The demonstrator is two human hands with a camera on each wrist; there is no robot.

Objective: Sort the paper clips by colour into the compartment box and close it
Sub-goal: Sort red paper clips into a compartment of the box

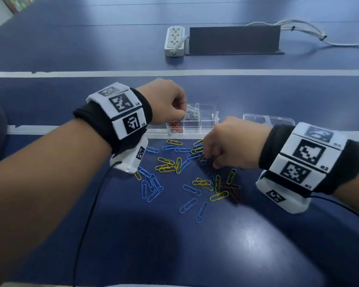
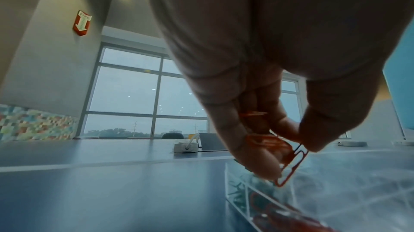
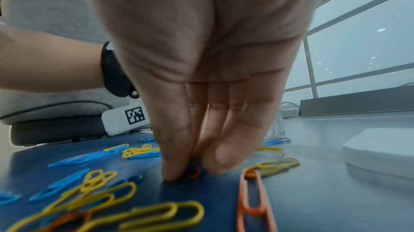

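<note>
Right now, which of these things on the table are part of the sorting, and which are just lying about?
Part of the job:
left hand holding red clips
right hand at the loose clips
compartment box
clear lid

Just lying about:
power strip
dark panel
white cables

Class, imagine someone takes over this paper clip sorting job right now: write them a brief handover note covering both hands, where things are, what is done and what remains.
Left hand: pinches red paper clips above the clear plastic compartment box.
Right hand: fingertips pinch a red clip on the blue table.
Done: red clips and silver clips lie in separate compartments.
Left: blue clips, yellow clips and a few red ones lie loose on the table. The clear lid lies beside the box; close it last.
</note>
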